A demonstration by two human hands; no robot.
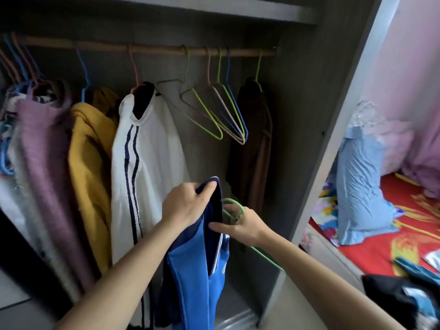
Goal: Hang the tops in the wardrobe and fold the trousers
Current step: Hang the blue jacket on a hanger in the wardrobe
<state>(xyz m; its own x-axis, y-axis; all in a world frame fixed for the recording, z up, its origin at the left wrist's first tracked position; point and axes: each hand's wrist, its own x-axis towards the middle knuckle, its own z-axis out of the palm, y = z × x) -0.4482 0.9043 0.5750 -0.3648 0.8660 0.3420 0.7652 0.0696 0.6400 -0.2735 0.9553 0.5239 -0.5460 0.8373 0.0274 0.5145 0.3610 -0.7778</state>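
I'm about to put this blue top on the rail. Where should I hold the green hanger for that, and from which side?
I'd pinch the green hanger at its neck, under the hook, coming from the right as the right hand does. That leaves the hook free above the grip for the rail, and the left hand holds the blue top's collar on the other side.

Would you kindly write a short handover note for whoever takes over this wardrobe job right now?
Left hand grips the blue top by its collar.
Right hand holds the green hanger beside the neck opening.
Done: purple top, yellow top, white top and brown top hang on the rail.
Left: seat the hanger, hook it on the rail, then sort the dark pile at the right; no folded trousers visible.
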